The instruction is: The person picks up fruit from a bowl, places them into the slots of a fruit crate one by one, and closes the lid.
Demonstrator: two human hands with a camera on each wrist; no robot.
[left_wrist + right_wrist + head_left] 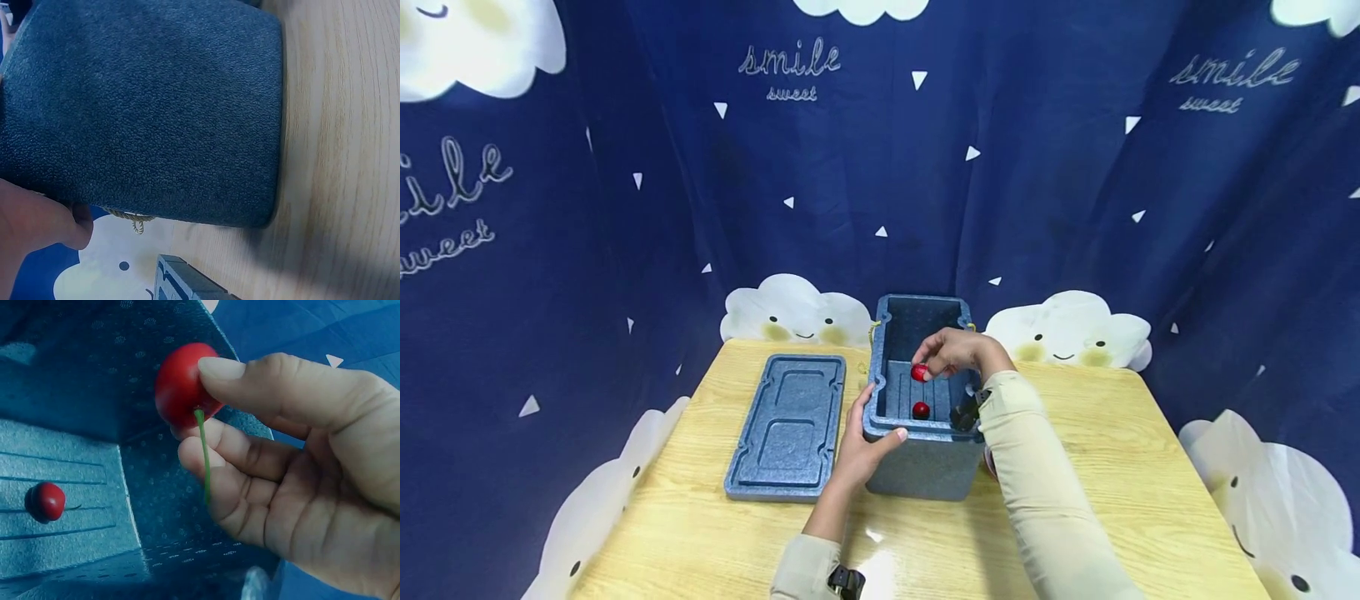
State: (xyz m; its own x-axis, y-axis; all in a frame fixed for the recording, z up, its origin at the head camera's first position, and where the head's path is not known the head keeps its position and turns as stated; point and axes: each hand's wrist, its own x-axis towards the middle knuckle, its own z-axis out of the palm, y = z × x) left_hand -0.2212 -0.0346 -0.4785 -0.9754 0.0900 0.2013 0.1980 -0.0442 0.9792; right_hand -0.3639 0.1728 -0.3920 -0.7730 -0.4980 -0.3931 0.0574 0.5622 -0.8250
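Blue was the colour of the deep box [917, 468] that stood on the wooden table [1097, 467] in the head view. A flat blue lid [786, 429] lay on the table just to the left of it. The left hand [857, 450] gripped the box at its near left corner, with the thumb [890, 440] over the near rim and the fingers [859, 407] along the left side. The right hand [958, 350] was up over the open box, and it pinched a red cherry [919, 372]. A second cherry [921, 410] sat on the floor of the box, near the front. The two hands were apart. A bit of yellow rope [873, 332] showed at the box's left side. Something round [990, 462] peeked out by the right sleeve [1037, 467], too hidden to name. Behind it all hung a dark blue curtain [1037, 208] with white clouds [1071, 325].

From the left wrist, the bumpy side of the box filled most of the view. Some of the left hand showed by its edge, and the rope dangled nearby. A corner of the lid showed at the bottom.

From the right wrist, the right thumb [224, 370] pressed the red cherry on one side and fingers held the other. Its green stem [205, 456] hung down. The second cherry lay on the grooved floor.
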